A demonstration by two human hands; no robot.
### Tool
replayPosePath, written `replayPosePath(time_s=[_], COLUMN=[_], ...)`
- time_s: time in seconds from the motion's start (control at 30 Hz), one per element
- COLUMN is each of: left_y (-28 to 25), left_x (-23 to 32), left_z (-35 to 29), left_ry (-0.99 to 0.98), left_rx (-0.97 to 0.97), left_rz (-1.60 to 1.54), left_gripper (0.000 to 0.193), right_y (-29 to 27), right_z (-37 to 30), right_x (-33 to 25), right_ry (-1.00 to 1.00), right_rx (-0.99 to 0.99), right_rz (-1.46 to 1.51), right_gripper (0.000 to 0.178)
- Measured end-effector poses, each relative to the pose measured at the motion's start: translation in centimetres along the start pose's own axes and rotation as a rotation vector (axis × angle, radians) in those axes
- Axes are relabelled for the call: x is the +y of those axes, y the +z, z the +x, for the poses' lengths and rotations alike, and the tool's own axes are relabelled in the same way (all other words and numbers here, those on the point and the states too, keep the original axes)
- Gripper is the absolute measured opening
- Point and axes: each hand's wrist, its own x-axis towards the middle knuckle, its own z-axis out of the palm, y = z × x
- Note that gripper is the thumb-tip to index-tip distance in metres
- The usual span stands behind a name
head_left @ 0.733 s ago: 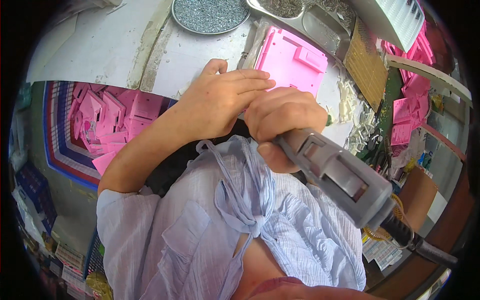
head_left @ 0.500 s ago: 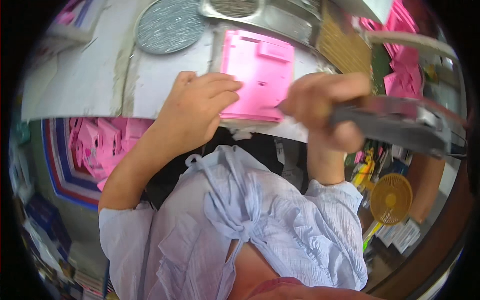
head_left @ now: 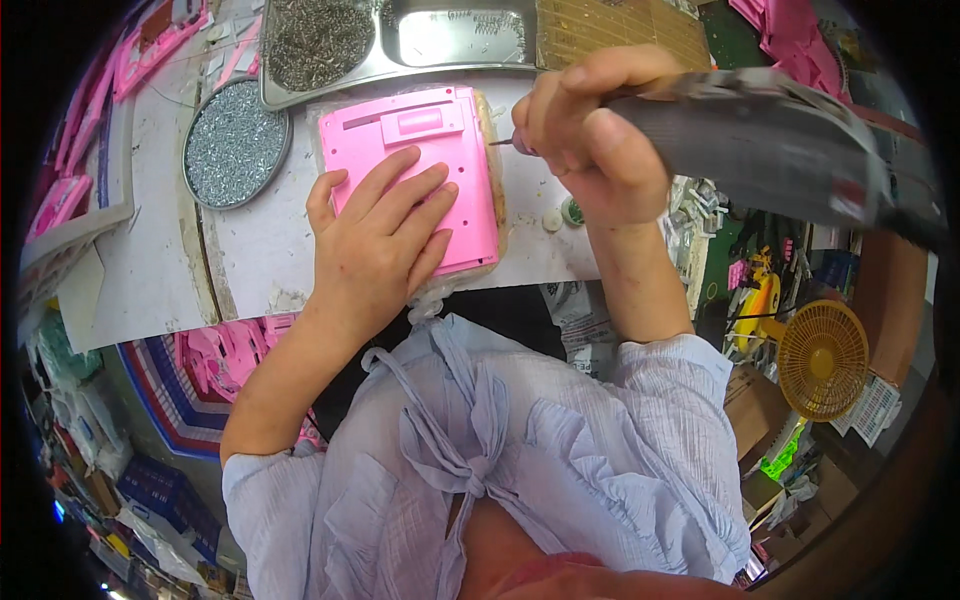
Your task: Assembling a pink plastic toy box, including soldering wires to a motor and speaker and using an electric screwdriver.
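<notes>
Pink rectangular plastic panel (head_left: 470, 215) sits under the spread left hand (head_left: 370, 250), long axis fore-aft, left of the right hand (head_left: 600, 135), which grips a grey elongated powered screwdriver (head_left: 750, 145).

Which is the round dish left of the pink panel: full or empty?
Not empty: small silvery pieces cover the round dish nearly rim to rim; how deep, I cannot tell.

A white-topped workbench (head_left: 545, 260) spans the upper part of the frame. On it sit a round dish (head_left: 186, 150) of silvery screws at upper left, a compartmented metal tray (head_left: 460, 42) along the top, and, at upper centre, a plastic-wrapped pad (head_left: 500, 190) under a pink plastic panel (head_left: 477, 190).
</notes>
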Motion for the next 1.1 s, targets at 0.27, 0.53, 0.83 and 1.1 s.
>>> replayPosePath(time_s=[0.27, 0.53, 0.83, 1.1], left_y=[0.3, 0.5, -3.9, -2.8], left_x=[-0.1, -0.6, -5.5, -15.9], left_z=[0.1, 0.3, 4.8, -44.0], left_ry=[0.002, 0.024, 0.147, -1.398], left_rx=[0.021, 0.03, 0.307, 1.332], left_rz=[-0.012, -0.088, 0.009, -0.209], left_gripper=[0.035, 0.036, 0.035, 0.034], right_y=[-0.6, 1.4, 1.6, -0.5], right_z=[-0.5, -3.9, 0.9, 0.9], right_x=[1.9, -0.6, -6.4, -6.7], right_ry=[0.03, 0.15, -0.149, -0.064], right_rx=[-0.012, -0.011, -0.123, -0.064], right_rz=[-0.045, -0.107, 0.049, 0.155], right_gripper=[0.025, 0.024, 0.033, 0.028])
